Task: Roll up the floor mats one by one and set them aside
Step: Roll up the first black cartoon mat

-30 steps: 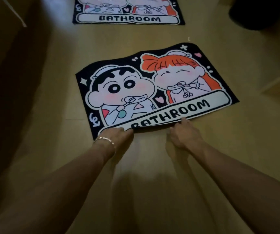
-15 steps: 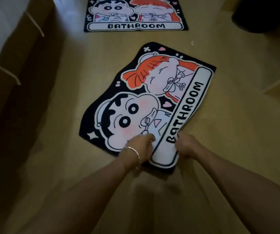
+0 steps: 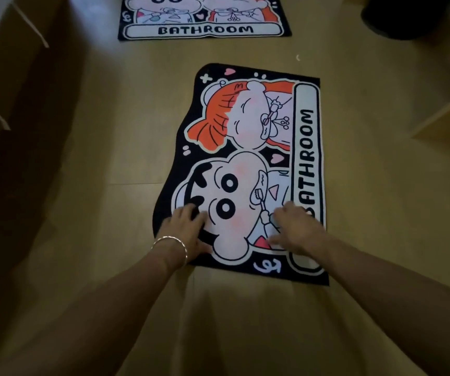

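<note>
The nearer bathroom mat (image 3: 245, 126) lies flat and unrolled on the wooden floor (image 3: 104, 126), turned so its short end faces the person, and both hands sit on that near end. The left hand (image 3: 188, 229), with a thin bracelet (image 3: 170, 244) at the wrist, rests palm down with fingers spread over the black-haired cartoon figure, close to the mat's left edge. The right hand (image 3: 297, 229) lies the same way, fingers straight and spread, just left of the white banner along the right edge; neither hand grips anything. A 2nd mat (image 3: 204, 31) of the same design lies flat farther off, well apart from the first, with bare floor between them. A dark, rounded object (image 3: 413, 14) sits in the far right corner, too dim to name. Brown furniture (image 3: 15, 104) runs along the left side and a pale wooden piece (image 3: 446, 118) juts in from the right, both clear of the mats. A tiny white speck (image 3: 297, 57) lies on the floor beyond the nearer mat. Each mat reads "BATHROOM" in black letters on a white banner: sideways on the nearer one, upright on the farther.
</note>
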